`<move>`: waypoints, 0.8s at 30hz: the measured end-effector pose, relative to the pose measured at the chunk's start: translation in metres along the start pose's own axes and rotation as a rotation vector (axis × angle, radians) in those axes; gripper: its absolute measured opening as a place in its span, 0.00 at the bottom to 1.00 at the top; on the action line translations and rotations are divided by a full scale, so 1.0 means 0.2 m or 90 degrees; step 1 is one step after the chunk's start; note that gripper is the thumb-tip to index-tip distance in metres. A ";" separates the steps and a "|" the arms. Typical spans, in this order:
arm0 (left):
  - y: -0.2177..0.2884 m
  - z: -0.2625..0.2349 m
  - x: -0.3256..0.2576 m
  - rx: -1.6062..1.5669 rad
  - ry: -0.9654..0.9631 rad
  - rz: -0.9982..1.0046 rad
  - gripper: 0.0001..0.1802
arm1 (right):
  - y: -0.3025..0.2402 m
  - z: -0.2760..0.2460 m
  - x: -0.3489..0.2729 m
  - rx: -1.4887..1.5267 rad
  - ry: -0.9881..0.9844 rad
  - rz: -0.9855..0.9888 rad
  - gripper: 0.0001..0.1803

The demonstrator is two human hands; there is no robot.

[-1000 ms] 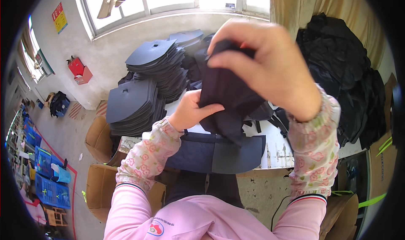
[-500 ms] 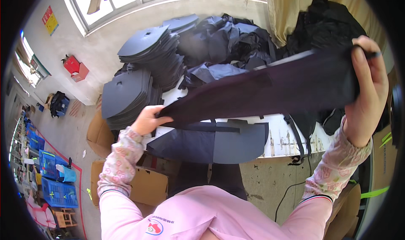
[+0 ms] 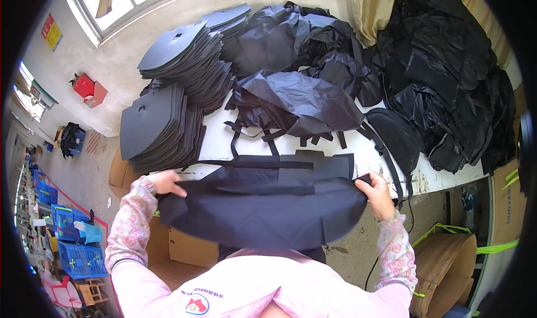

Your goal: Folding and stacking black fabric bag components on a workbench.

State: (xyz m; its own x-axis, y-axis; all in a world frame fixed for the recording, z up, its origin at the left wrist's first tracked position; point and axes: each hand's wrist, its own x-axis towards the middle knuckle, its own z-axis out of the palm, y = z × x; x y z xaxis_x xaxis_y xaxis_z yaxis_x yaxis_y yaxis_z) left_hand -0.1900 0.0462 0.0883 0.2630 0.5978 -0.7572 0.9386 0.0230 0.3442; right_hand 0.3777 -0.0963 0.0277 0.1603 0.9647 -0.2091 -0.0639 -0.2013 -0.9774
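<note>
A black fabric panel (image 3: 263, 214) with a curved lower edge hangs spread between my two hands, over the table's near edge. My left hand (image 3: 166, 184) grips its left end, thumb on top. At the right corner my right hand (image 3: 378, 196) pinches the edge between thumb and fingers. Just behind the panel, a flat grey piece (image 3: 333, 165) and a black strap (image 3: 251, 164) lie on the white table (image 3: 221, 115), partly covered by the cloth.
Stacks of grey foam sheets (image 3: 154, 122) stand at the table's left. Crumpled dark fabric pieces (image 3: 302, 97) lie in the middle. A large heap of black bags or fabric (image 3: 442, 66) fills the right. Cardboard boxes (image 3: 444, 267) sit below on both sides.
Both hands have come down toward me, the right one also moving left. The black panel, earlier stretched slantwise above the table, now hangs level and opened out at the near edge.
</note>
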 end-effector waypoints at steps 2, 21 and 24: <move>-0.08 0.04 0.20 0.019 0.115 0.025 0.23 | 0.11 0.00 0.12 -0.067 0.003 -0.033 0.05; -0.02 0.20 0.46 0.194 0.431 0.025 0.17 | 0.35 0.40 0.31 -0.852 -0.328 -0.460 0.45; -0.02 0.16 0.32 0.227 0.415 -0.022 0.16 | 0.34 0.38 0.32 -0.854 -0.350 -0.418 0.44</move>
State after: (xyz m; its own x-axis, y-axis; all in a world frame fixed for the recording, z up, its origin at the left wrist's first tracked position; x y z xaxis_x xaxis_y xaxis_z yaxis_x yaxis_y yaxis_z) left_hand -0.1704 0.0588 0.0199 0.1503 0.9582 -0.2433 0.9886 -0.1448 0.0406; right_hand 0.3091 -0.0350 -0.0494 -0.5692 0.8221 -0.0139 0.7941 0.5453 -0.2685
